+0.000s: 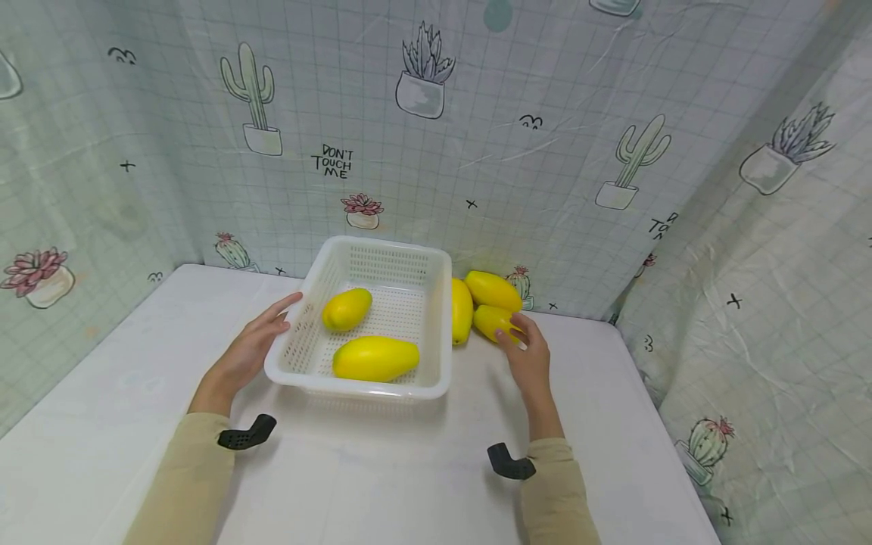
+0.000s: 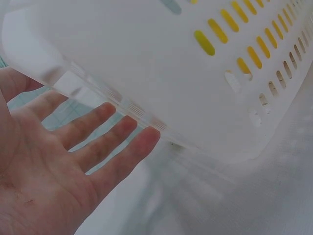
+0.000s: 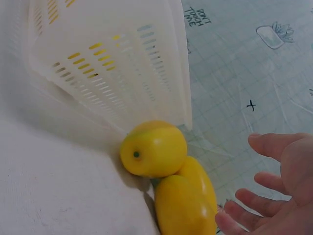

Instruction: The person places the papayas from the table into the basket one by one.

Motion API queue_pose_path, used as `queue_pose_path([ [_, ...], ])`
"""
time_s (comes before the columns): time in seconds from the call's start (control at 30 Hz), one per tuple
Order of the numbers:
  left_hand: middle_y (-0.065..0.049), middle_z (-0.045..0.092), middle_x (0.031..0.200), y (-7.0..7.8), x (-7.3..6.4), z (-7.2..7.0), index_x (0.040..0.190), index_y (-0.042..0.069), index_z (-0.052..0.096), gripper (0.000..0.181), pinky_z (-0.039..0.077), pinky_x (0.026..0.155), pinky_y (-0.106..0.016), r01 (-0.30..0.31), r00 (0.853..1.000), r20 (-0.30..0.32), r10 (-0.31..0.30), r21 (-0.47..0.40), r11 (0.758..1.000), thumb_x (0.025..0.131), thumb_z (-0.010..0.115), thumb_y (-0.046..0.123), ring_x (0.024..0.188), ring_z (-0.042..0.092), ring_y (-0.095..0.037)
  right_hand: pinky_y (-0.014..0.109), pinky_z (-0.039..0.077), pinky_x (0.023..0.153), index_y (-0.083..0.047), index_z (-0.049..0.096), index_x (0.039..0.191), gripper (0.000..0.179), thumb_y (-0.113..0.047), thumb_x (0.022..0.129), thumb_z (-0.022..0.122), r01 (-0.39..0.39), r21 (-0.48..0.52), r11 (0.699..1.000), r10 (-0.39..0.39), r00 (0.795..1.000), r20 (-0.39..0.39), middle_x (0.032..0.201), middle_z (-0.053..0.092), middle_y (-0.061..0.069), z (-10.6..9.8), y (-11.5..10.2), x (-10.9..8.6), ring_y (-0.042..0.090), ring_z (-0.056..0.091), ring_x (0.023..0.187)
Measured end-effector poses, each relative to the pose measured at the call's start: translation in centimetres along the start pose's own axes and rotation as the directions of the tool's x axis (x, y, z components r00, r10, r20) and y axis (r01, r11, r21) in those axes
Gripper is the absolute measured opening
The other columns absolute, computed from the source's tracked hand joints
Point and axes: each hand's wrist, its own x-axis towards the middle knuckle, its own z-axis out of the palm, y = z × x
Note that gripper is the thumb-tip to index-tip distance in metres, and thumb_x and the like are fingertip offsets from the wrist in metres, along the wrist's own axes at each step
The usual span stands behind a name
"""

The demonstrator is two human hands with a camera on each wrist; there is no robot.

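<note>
The basket (image 1: 444, 371) is milky white, its 2 fruits (image 1: 376, 359) yellow. By the white tabletop's (image 1: 381, 484) back edge lie 3 more yellow fruits (image 1: 493, 291), 1 with a dark dot (image 3: 136, 154). Past that edge, the pale curtain (image 1: 497, 174) bears gridlines (image 1: 306, 91), green cacti (image 1: 636, 155), pink succulents (image 1: 362, 206) and black lettering (image 1: 334, 162); sleeves (image 1: 180, 484) are beige.

the head view looks forward and down; nearer wrist views share the basket (image 1: 361, 389)

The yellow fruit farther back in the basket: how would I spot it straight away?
On the white table is a white slotted basket. Of the two yellow fruits inside, find the rear one, nearer the left side. It looks shorter than the long fruit in front.
</note>
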Motion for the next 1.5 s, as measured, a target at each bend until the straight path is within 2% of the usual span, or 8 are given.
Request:
queue_pose_path([
  [0.47, 0.0, 0.01, 0.165, 0.2, -0.1, 0.2, 0.152, 0.044, 0.02, 0.053, 0.016, 0.115, -0.065, 0.012, 1.0, -0.005, -0.012, -0.019, 1.0, 0.103, 0.038, 0.038, 0.148, 0.015, -0.037, 0.044, 0.042, 0.109, -0.016, 0.045, 0.142, 0.057, -0.034, 0.092, 0.065, -0.03, -0.024, 0.999, 0.03, 0.999, -0.014, 0.146, 0.047, 0.003, -0.2, 0.8, 0.7, 0.024, 0.044, 0.134],
  [1.03, 0.0, 0.013, 0.164, 0.3, 0.0, 0.2, 0.152, 0.043, 0.019, 0.053, 0.022, 0.114, -0.062, 0.016, 1.0, 0.002, -0.016, -0.031, 0.999, 0.103, 0.037, 0.04, 0.147, 0.021, -0.034, 0.045, 0.045, 0.106, -0.017, 0.047, 0.14, 0.056, -0.028, 0.09, 0.068, -0.026, -0.04, 0.999, 0.024, 0.999, -0.036, 0.147, 0.045, 0.004, -0.6, 2.5, 1.3, 0.027, 0.043, 0.134],
  [1.5, 0.0, 0.012, 0.164, 0.2, 0.1, 0.2, 0.152, 0.044, 0.02, 0.052, 0.021, 0.114, -0.064, 0.013, 1.0, -0.006, -0.013, -0.018, 1.0, 0.103, 0.037, 0.038, 0.148, 0.018, -0.036, 0.047, 0.043, 0.107, -0.018, 0.045, 0.142, 0.057, -0.028, 0.091, 0.067, -0.066, -0.073, 0.995, 0.063, 0.997, -0.047, 0.15, 0.042, 0.004, -0.5, 2.6, 2.0, 0.028, 0.04, 0.136],
])
